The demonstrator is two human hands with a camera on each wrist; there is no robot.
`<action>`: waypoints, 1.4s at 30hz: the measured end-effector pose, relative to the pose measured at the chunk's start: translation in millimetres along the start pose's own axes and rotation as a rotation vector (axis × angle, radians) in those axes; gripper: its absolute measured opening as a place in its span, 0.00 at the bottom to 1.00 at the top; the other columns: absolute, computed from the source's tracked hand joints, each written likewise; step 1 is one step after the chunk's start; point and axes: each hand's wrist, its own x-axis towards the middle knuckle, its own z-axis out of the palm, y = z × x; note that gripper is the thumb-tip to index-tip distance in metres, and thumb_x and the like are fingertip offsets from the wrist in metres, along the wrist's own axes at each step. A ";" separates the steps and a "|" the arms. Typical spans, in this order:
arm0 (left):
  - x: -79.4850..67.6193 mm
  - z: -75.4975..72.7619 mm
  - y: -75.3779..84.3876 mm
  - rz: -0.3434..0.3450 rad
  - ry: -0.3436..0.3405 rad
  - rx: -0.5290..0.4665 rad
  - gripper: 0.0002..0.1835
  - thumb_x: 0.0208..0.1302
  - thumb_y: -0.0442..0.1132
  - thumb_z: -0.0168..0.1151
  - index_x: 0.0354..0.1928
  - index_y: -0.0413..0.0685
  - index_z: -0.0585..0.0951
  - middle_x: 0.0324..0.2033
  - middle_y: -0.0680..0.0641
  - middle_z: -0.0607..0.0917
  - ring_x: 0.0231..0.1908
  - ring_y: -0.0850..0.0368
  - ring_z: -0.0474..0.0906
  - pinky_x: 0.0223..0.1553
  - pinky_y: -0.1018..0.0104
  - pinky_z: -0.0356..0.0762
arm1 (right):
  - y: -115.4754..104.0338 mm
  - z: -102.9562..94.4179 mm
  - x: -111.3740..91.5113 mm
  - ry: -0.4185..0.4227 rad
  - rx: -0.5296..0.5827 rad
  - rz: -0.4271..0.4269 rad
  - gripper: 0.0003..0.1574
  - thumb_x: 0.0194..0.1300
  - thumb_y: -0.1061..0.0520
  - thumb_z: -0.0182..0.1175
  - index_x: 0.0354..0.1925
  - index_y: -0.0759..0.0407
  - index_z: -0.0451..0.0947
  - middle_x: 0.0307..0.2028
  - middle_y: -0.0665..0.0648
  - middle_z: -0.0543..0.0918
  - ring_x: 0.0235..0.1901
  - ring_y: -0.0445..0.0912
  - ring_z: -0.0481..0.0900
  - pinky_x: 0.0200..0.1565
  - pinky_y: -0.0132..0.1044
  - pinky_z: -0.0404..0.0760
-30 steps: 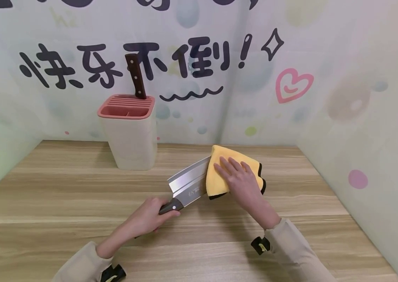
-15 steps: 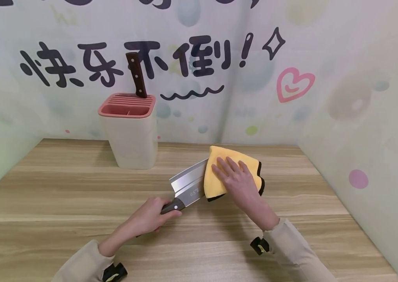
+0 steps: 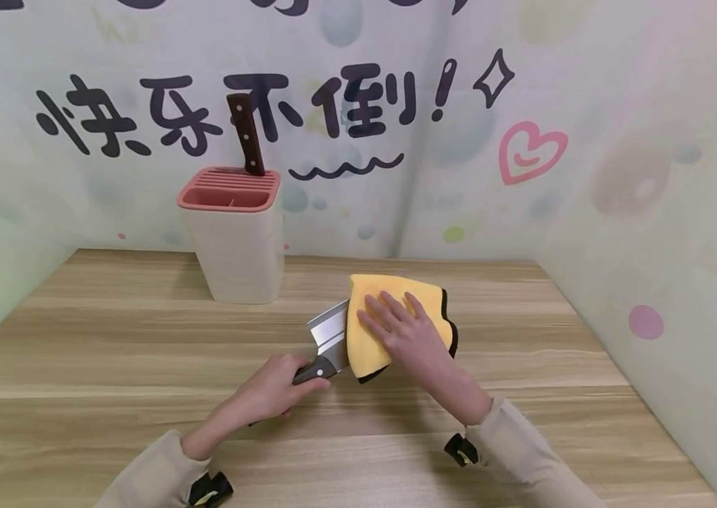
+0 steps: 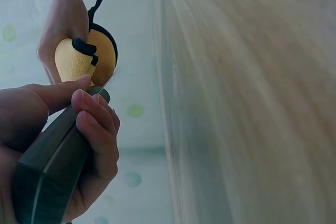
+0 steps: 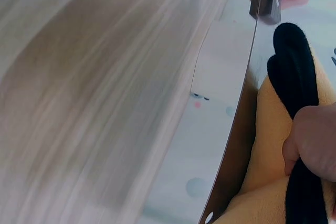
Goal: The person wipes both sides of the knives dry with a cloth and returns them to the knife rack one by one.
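My left hand (image 3: 272,389) grips the dark handle of a cleaver (image 3: 330,340), whose wide steel blade points up and to the right. In the left wrist view the thumb and fingers wrap the cleaver's handle (image 4: 59,153). Over most of the blade lies a folded yellow cloth (image 3: 366,347) with black edging. My right hand (image 3: 408,340) holds this cloth, fingers spread along its upper side. From the right wrist, its thumb (image 5: 315,137) shows pressed against the black edging. The blade's far end is hidden under the cloth.
A white knife holder (image 3: 240,257) with a pink slotted top stands at the back left of the wooden table (image 3: 111,367). One brown-handled knife (image 3: 246,134) is upright in it. Printed cloth walls (image 3: 619,183) border the table at the back and sides.
My right hand and the cloth have slid left and toward me along the blade, closer to the cleaver's handle, covering more of the blade there. The left hand has barely moved.
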 end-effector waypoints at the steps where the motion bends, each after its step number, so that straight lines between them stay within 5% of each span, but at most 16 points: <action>1: 0.0 0.1 0.3 -0.001 -0.002 -0.004 0.16 0.57 0.46 0.60 0.19 0.44 0.71 0.08 0.54 0.68 0.05 0.67 0.63 0.07 0.74 0.59 | -1.5 -0.2 0.4 0.005 0.001 -0.014 0.28 0.51 0.65 0.61 0.52 0.53 0.74 0.54 0.56 0.73 0.55 0.52 0.69 0.53 0.51 0.68; 21: 1.5 0.2 -0.1 -0.018 -0.037 -0.004 0.14 0.60 0.45 0.57 0.24 0.41 0.72 0.10 0.53 0.69 0.06 0.67 0.65 0.08 0.75 0.61 | -18.8 -2.9 6.0 0.081 -0.106 -0.261 0.30 0.52 0.60 0.62 0.55 0.47 0.71 0.58 0.53 0.69 0.58 0.47 0.65 0.57 0.46 0.65; 42: 2.2 1.7 1.7 0.002 -0.050 0.009 0.10 0.60 0.38 0.55 0.23 0.42 0.72 0.08 0.53 0.70 0.05 0.67 0.64 0.07 0.74 0.61 | -21.2 -8.6 15.6 0.013 -0.108 -0.253 0.31 0.55 0.59 0.60 0.57 0.47 0.69 0.60 0.52 0.67 0.60 0.47 0.64 0.58 0.46 0.64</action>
